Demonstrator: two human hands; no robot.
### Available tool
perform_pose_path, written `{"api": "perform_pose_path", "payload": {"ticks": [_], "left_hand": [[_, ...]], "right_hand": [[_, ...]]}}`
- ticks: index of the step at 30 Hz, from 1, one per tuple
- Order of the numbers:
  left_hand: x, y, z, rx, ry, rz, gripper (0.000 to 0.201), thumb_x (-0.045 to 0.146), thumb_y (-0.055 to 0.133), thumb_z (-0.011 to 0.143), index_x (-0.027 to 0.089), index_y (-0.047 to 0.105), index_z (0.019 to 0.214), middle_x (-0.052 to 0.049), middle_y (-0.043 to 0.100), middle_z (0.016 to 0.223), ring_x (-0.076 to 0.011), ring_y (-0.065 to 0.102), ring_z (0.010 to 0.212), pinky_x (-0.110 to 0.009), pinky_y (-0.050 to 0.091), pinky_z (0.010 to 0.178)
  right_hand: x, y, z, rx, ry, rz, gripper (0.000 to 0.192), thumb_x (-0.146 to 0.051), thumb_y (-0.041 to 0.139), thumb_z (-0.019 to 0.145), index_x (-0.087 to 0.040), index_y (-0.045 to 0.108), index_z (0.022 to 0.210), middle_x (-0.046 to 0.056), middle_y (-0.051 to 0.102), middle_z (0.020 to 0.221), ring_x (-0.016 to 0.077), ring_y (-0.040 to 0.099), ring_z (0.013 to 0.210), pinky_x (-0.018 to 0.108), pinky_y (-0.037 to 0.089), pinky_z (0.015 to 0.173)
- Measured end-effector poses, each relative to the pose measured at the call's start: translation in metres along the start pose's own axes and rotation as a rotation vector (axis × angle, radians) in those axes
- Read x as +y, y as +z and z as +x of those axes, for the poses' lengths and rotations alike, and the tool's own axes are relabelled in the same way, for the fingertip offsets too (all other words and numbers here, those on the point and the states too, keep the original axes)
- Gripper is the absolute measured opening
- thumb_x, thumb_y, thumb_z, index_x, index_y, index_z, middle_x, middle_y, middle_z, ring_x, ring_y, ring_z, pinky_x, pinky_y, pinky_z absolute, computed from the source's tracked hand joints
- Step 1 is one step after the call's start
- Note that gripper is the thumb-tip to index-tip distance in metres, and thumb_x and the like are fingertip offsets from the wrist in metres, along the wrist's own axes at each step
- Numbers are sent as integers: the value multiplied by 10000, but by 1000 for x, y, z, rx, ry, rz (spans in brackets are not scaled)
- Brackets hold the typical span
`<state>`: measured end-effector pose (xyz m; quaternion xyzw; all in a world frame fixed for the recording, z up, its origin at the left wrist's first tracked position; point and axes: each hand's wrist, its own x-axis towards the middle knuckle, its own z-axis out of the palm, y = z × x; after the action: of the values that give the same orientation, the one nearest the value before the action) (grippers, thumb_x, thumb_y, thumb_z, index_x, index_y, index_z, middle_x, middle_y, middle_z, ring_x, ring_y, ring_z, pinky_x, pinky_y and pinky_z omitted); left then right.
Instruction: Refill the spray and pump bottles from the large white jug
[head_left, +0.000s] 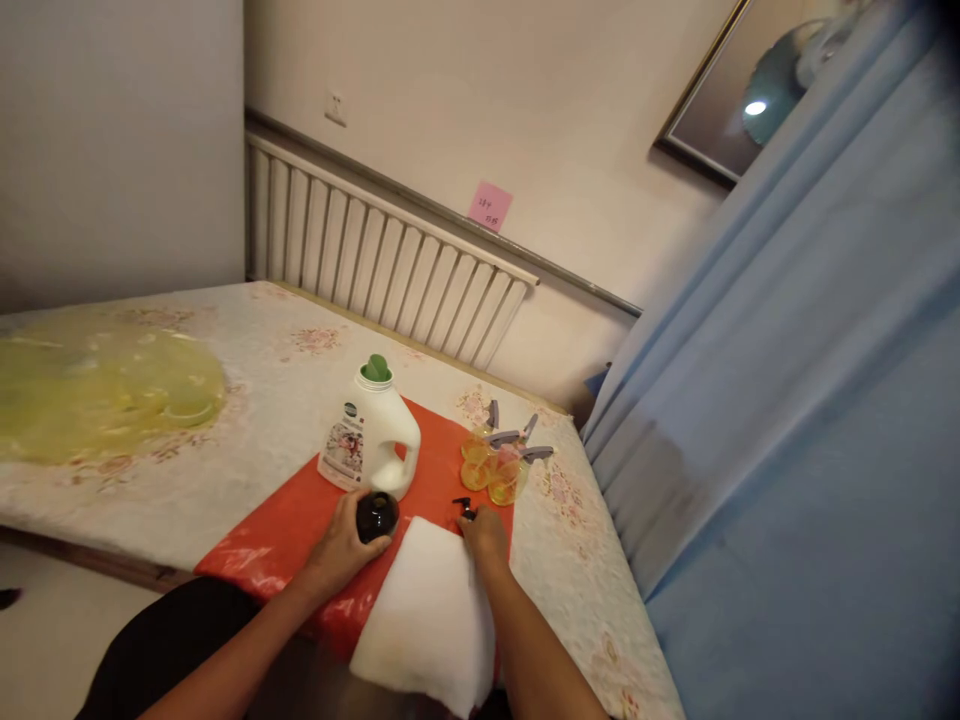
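My left hand (341, 545) grips a small round black bottle (376, 515) resting on a red plastic sheet (289, 520). My right hand (486, 532) holds a small black pump top (465, 507) at the far edge of a folded white cloth (431, 610). A white detergent jug (370, 430) with a green cap stands upright just beyond the black bottle. To the right of the jug stand three small yellow spray bottles (499, 465) with grey triggers.
The table (247, 380) wears a floral cloth. A crumpled yellow plastic bag (97, 385) lies at its left. A white radiator (382, 260) runs along the back wall with a pink note (490, 206) above. A blue curtain (810, 400) hangs close on the right.
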<state>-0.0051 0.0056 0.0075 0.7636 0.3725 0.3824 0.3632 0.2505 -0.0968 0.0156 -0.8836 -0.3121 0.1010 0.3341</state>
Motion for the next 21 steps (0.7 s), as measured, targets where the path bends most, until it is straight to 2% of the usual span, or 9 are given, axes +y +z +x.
{"api": "perform_pose_path", "payload": {"ticks": [2,4,6,8,10,12,16,21], "left_hand": [[1,0,-1,4,5,-3,666,349,688,693,224,388,1274,-96,505,1233,-320,538,1205,-521,429,1054],[0,1,-1,10,8,-7,663,342,688,694,224,387,1273,-93,504,1233,-318,529,1213,-521,421,1060],[0,1,-1,14,11,-13,664,329,693,686,220,391,1267,-95,504,1234,-317,522,1216,-521,418,1062],[0,1,0,18,15,-19,663,321,700,679,211,399,1260,-97,506,1234,-314,523,1209,-512,420,1060],[-1,1,0,22,22,-23,660,321,706,675,206,412,1255,-97,510,1235,-312,524,1205,-503,421,1060],[-1,1,0,29,29,-24,655,324,711,669,206,429,1249,-96,517,1236,-316,525,1205,-502,422,1058],[-2,1,-1,38,37,-24,657,318,715,667,192,438,1249,-105,514,1244,-319,519,1217,-497,413,1067],[-2,1,-2,42,43,-27,652,300,705,673,190,431,1254,-106,520,1236,-311,528,1209,-491,423,1056]], "right_hand": [[-6,0,-1,-38,8,-6,202,-331,721,809,-157,678,902,84,695,967,234,653,910,347,501,771],[-15,-4,-1,-73,-2,10,269,-332,638,907,-160,630,1114,86,646,1140,221,642,979,391,540,829],[-28,-12,-1,-89,-37,48,319,-333,595,943,-169,576,1216,80,604,1224,215,635,1006,414,557,838],[-44,-23,-3,-80,-94,104,271,-321,631,912,-143,625,1117,67,645,1121,205,645,934,376,557,790],[-63,-35,-7,-50,-165,183,176,-274,691,815,-113,673,883,34,669,848,188,629,779,322,532,710],[-82,-47,-14,-28,-239,284,161,-276,672,763,-130,661,830,-4,627,712,160,589,673,273,495,624],[-122,-63,-37,-39,-373,502,281,-353,585,764,-165,612,971,-24,614,716,126,549,571,231,449,504],[-163,-69,-66,-72,-493,644,153,-310,581,751,-203,577,861,-26,602,708,133,567,589,232,483,529]]}}
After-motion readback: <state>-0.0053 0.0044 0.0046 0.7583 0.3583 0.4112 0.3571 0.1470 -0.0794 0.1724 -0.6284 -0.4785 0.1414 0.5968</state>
